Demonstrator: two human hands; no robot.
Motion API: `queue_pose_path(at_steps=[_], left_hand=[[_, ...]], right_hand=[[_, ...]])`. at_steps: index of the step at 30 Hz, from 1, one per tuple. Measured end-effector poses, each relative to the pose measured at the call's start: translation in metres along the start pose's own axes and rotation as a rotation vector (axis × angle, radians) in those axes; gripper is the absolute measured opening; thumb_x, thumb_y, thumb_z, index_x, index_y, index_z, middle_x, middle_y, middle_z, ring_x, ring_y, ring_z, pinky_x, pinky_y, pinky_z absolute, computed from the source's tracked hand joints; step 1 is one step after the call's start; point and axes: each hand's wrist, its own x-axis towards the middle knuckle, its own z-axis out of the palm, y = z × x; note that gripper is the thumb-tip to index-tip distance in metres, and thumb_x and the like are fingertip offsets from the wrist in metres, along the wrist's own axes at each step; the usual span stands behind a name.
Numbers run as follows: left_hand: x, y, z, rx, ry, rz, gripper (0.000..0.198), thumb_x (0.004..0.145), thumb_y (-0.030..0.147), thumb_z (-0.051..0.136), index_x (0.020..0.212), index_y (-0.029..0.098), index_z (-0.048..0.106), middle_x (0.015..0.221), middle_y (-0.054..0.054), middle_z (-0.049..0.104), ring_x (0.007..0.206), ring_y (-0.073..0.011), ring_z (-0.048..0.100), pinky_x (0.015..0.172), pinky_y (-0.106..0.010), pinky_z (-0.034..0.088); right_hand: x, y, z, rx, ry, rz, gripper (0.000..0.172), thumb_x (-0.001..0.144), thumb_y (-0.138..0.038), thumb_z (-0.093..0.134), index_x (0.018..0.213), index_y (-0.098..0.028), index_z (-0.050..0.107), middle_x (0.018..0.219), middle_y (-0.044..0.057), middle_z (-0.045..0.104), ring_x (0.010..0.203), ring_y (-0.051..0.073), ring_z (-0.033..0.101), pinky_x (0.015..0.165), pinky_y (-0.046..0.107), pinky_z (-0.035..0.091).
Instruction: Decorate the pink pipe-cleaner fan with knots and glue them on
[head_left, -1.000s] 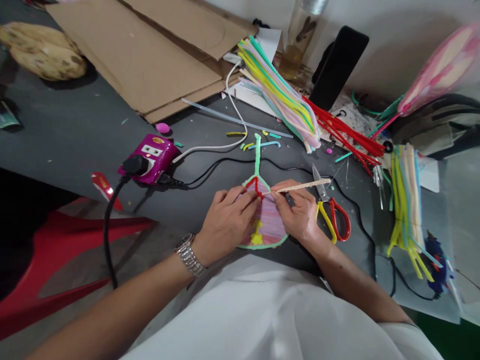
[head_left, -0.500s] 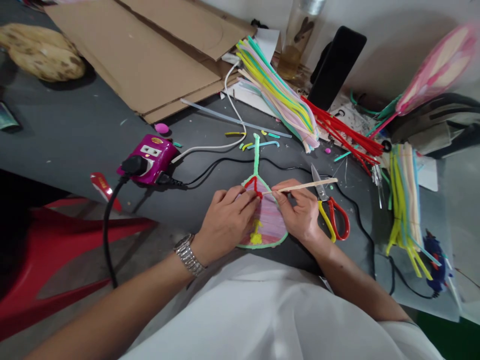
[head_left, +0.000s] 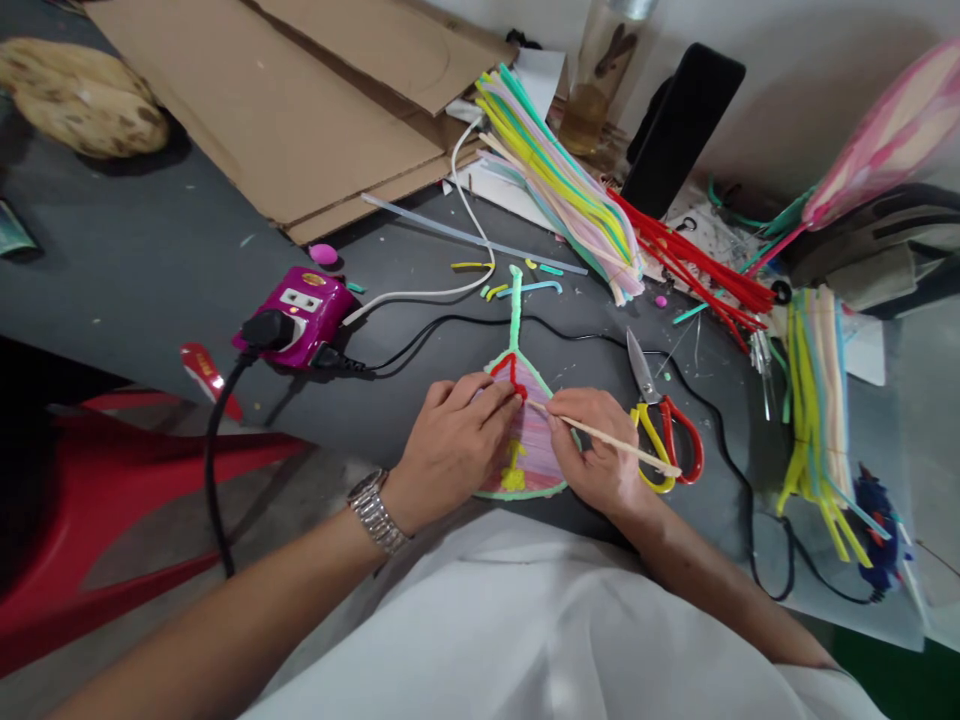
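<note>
Under the L hand [head_left: 454, 445], green-edged craft piece [head_left: 541, 435] lies flat; L fingertips hidden, grip can't tell. R hand [head_left: 606, 472] pinches pale stick [head_left: 611, 440], tip by red strip [head_left: 514, 370] btwn hands: best steady w/ L, light w/ R!

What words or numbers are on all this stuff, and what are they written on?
I can't read any for sure.
Red object: pale marks, maybe letters, too blurred to read.
Purple power socket: gold label, too small to read.
Wristwatch: any numbers on its face are too small to read.
</note>
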Motion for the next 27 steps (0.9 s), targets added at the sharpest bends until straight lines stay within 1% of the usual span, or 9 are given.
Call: queue_pose_path(at_steps=[4, 9, 12, 18, 23, 27], left_hand=[[0.002, 0.002, -0.005, 0.001, -0.031, -0.009, 0.030, 0.104, 0.026, 0.052, 0.130, 0.016, 0.063, 0.130, -0.007, 0.071, 0.121, -0.0269, 0.055, 0.090, -0.043, 0.041], [0.002, 0.001, -0.003, -0.006, 0.035, 0.007, 0.029, 0.102, 0.026, 0.056, 0.128, 0.015, 0.064, 0.125, -0.007, 0.072, 0.118, -0.0266, 0.056, 0.087, -0.043, 0.041], [0.002, 0.001, -0.001, -0.011, 0.022, 0.002, 0.029, 0.102, 0.026, 0.056, 0.128, 0.015, 0.064, 0.126, -0.008, 0.072, 0.118, -0.0267, 0.055, 0.087, -0.043, 0.041], [0.002, 0.001, -0.001, 0.000, 0.016, 0.001, 0.029, 0.103, 0.028, 0.054, 0.128, 0.015, 0.064, 0.127, -0.008, 0.072, 0.119, -0.0271, 0.055, 0.088, -0.043, 0.040], [0.002, 0.002, -0.002, -0.007, 0.001, -0.011, 0.028, 0.102, 0.027, 0.055, 0.127, 0.017, 0.065, 0.127, -0.008, 0.072, 0.120, -0.0275, 0.056, 0.089, -0.043, 0.041], [0.002, 0.002, -0.002, -0.007, 0.006, -0.006, 0.029, 0.101, 0.025, 0.057, 0.126, 0.015, 0.066, 0.127, -0.010, 0.072, 0.120, -0.0286, 0.057, 0.088, -0.043, 0.042]], right_hand=[[0.002, 0.000, 0.003, -0.026, -0.003, -0.017, 0.017, 0.092, -0.010, 0.062, 0.102, -0.023, 0.065, 0.094, 0.006, 0.076, 0.088, 0.021, 0.073, 0.077, 0.036, 0.056], [0.002, 0.001, 0.004, -0.027, -0.012, -0.027, 0.018, 0.093, -0.008, 0.061, 0.103, -0.022, 0.066, 0.096, 0.007, 0.077, 0.091, 0.021, 0.074, 0.079, 0.036, 0.057], [0.004, 0.002, 0.004, -0.031, -0.033, -0.039, 0.018, 0.093, -0.007, 0.060, 0.102, -0.021, 0.066, 0.095, 0.007, 0.078, 0.092, 0.022, 0.074, 0.080, 0.036, 0.056], [0.008, 0.002, 0.003, 0.014, -0.029, 0.028, 0.018, 0.095, -0.010, 0.057, 0.103, -0.022, 0.067, 0.099, 0.007, 0.077, 0.093, 0.022, 0.073, 0.082, 0.037, 0.056], [0.012, 0.004, 0.007, 0.007, -0.053, 0.003, 0.022, 0.095, -0.009, 0.053, 0.104, -0.023, 0.067, 0.100, 0.008, 0.078, 0.095, 0.022, 0.074, 0.082, 0.037, 0.055], [0.014, 0.006, 0.008, 0.025, -0.063, 0.029, 0.020, 0.097, -0.011, 0.051, 0.102, -0.022, 0.068, 0.098, 0.007, 0.077, 0.094, 0.021, 0.073, 0.080, 0.036, 0.055]])
